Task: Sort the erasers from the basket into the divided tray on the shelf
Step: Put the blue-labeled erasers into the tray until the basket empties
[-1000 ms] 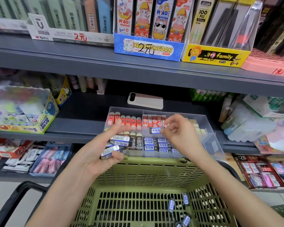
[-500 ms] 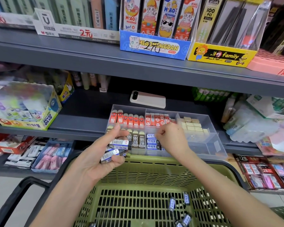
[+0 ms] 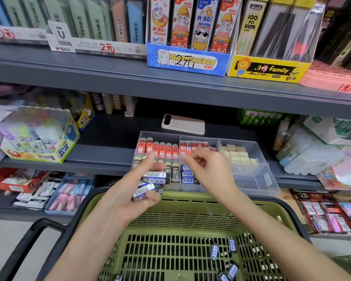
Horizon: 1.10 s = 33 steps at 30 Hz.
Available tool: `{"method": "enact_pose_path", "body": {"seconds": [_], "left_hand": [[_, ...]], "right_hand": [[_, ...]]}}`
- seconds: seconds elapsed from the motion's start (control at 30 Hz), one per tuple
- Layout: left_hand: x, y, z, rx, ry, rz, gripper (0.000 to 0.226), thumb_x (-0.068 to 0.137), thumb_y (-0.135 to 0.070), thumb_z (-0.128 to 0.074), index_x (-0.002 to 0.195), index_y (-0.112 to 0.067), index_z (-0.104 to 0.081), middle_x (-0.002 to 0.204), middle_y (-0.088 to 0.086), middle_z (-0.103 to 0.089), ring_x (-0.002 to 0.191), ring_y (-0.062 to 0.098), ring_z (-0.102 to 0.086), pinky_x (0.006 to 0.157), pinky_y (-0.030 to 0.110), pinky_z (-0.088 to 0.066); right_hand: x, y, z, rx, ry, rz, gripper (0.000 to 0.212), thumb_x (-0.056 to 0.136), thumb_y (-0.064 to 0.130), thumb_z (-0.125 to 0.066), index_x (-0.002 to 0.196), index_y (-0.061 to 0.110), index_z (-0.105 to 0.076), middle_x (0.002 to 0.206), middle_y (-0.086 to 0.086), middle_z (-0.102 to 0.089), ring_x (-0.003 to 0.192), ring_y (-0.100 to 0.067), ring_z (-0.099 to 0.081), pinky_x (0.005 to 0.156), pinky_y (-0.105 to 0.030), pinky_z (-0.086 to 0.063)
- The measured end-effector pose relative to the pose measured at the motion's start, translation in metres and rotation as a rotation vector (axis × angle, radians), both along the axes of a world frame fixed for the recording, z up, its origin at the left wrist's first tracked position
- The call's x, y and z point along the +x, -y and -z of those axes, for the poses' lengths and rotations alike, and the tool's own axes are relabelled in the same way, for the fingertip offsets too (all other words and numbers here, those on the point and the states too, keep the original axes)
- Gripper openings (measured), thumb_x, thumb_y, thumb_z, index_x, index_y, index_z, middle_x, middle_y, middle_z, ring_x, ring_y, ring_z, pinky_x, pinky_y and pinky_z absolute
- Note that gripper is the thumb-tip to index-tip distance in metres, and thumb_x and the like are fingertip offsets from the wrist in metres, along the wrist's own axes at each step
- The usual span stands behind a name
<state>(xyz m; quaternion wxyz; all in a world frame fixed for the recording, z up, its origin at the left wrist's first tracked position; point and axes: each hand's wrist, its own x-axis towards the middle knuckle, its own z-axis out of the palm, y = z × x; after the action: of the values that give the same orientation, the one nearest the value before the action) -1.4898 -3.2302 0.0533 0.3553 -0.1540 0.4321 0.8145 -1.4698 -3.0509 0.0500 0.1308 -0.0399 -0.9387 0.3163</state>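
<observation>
My left hand (image 3: pixel 130 191) grips a small stack of blue-and-white wrapped erasers (image 3: pixel 154 177) just in front of the clear divided tray (image 3: pixel 257 169) on the shelf. My right hand (image 3: pixel 209 171) hovers over the tray's front middle compartment, fingers apart and curled, with nothing visible in them. The tray holds red erasers (image 3: pixel 158 148) at the back, 2B erasers (image 3: pixel 175 174) and blue erasers (image 3: pixel 187 177) in front, cream ones (image 3: pixel 237 156) on the right. Below, the green basket (image 3: pixel 190 216) still holds several blue erasers (image 3: pixel 227 258).
A phone (image 3: pixel 182 124) lies on the shelf behind the tray. A glue box (image 3: pixel 39 138) stands at the left, plastic packs (image 3: pixel 312 155) at the right. Boxes of stationery (image 3: pixel 188 37) line the upper shelf. The basket's black handle (image 3: pixel 39 236) juts out at lower left.
My right hand carried a blue eraser down into the tray's front compartment, then lifted back up with nothing in it. My left hand stayed nearly still with its stack.
</observation>
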Motion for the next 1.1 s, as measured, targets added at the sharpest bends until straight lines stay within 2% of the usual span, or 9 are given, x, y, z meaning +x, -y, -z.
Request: {"method": "enact_pose_path", "body": {"seconds": [0.07, 0.1, 0.33, 0.43, 0.57, 0.77, 0.9, 1.0, 1.1], "left_hand": [[0.001, -0.001, -0.002, -0.004, 0.007, 0.006, 0.044, 0.045, -0.042, -0.081, 0.069, -0.006, -0.075, 0.080, 0.012, -0.064, 0.049, 0.011, -0.051, 0.032, 0.017, -0.036], [0.003, -0.003, -0.003, 0.002, 0.008, 0.012, 0.044, 0.044, -0.041, -0.081, 0.069, -0.006, -0.075, 0.077, 0.012, -0.064, 0.048, 0.011, -0.051, 0.031, 0.017, -0.037], [0.014, -0.017, -0.006, -0.037, -0.018, 0.067, 0.052, 0.051, -0.045, -0.081, 0.083, -0.005, -0.075, 0.084, 0.016, -0.067, 0.057, 0.015, -0.057, 0.032, 0.017, -0.038], [0.022, -0.032, -0.008, -0.182, -0.113, 0.148, 0.044, 0.055, -0.058, -0.071, 0.064, -0.015, -0.076, 0.065, 0.006, -0.066, 0.049, 0.010, -0.056, 0.034, 0.016, -0.038], [0.033, -0.054, -0.012, -0.257, -0.204, 0.073, 0.047, 0.048, -0.070, -0.063, 0.055, -0.025, -0.073, 0.055, -0.002, -0.062, 0.043, 0.006, -0.053, 0.037, 0.017, -0.037], [0.040, -0.070, -0.009, -0.277, -0.290, -0.073, 0.057, 0.053, -0.067, -0.065, 0.080, -0.016, -0.071, 0.062, -0.001, -0.065, 0.053, 0.009, -0.060, 0.037, 0.018, -0.036], [0.034, -0.060, -0.009, -0.238, -0.166, -0.063, 0.057, 0.053, -0.058, -0.069, 0.082, -0.009, -0.068, 0.062, 0.001, -0.064, 0.053, 0.010, -0.060, 0.035, 0.018, -0.036], [0.026, -0.044, -0.008, -0.178, -0.085, -0.062, 0.057, 0.053, -0.053, -0.071, 0.083, -0.005, -0.068, 0.066, 0.006, -0.065, 0.053, 0.014, -0.060, 0.033, 0.018, -0.035], [0.021, -0.029, -0.006, -0.131, -0.045, -0.078, 0.056, 0.051, -0.051, -0.072, 0.081, -0.004, -0.068, 0.066, 0.007, -0.065, 0.053, 0.015, -0.061, 0.032, 0.017, -0.035]], "right_hand": [[0.014, 0.010, -0.014, -0.419, 0.007, -0.202, 0.006, 0.081, 0.041, -0.065, 0.078, 0.037, -0.068, 0.071, 0.015, -0.063, 0.066, 0.002, -0.053, 0.066, -0.020, -0.045], [0.021, 0.014, -0.018, -0.487, 0.025, -0.271, 0.003, 0.078, 0.039, -0.068, 0.080, 0.040, -0.068, 0.075, 0.014, -0.063, 0.067, 0.001, -0.052, 0.063, -0.017, -0.045], [0.039, 0.019, -0.023, -0.529, 0.056, -0.296, 0.010, 0.087, 0.017, -0.063, 0.084, 0.027, -0.066, 0.081, 0.004, -0.066, 0.070, -0.010, -0.066, 0.063, -0.020, -0.052], [0.045, 0.015, -0.027, -0.624, 0.014, -0.237, 0.007, 0.088, 0.021, -0.062, 0.083, 0.026, -0.063, 0.070, 0.006, -0.065, 0.057, -0.008, -0.063, 0.051, -0.013, -0.046], [0.055, 0.012, -0.031, -0.856, -0.124, -0.090, 0.020, 0.078, 0.016, -0.072, 0.091, 0.020, -0.057, 0.075, -0.004, -0.064, 0.054, -0.015, -0.061, 0.051, -0.023, -0.052], [0.061, 0.003, -0.030, -0.997, -0.025, 0.000, 0.008, 0.079, 0.014, -0.070, 0.086, 0.018, -0.069, 0.072, 0.005, -0.067, 0.058, -0.005, -0.059, 0.057, -0.014, -0.048], [0.044, -0.034, -0.037, -0.965, 0.025, -0.015, 0.014, 0.090, 0.015, -0.058, 0.103, 0.015, -0.062, 0.078, 0.001, -0.070, 0.064, -0.013, -0.066, 0.061, -0.020, -0.054], [0.027, -0.064, -0.036, -0.700, 0.211, -0.090, 0.018, 0.087, 0.007, -0.062, 0.101, 0.018, -0.066, 0.072, -0.007, -0.065, 0.057, -0.019, -0.060, 0.058, -0.020, -0.052], [0.012, -0.075, -0.027, -0.477, 0.432, -0.124, 0.022, 0.078, 0.004, -0.073, 0.099, 0.004, -0.066, 0.063, -0.005, -0.064, 0.054, -0.019, -0.055, 0.050, -0.020, -0.047]]}}
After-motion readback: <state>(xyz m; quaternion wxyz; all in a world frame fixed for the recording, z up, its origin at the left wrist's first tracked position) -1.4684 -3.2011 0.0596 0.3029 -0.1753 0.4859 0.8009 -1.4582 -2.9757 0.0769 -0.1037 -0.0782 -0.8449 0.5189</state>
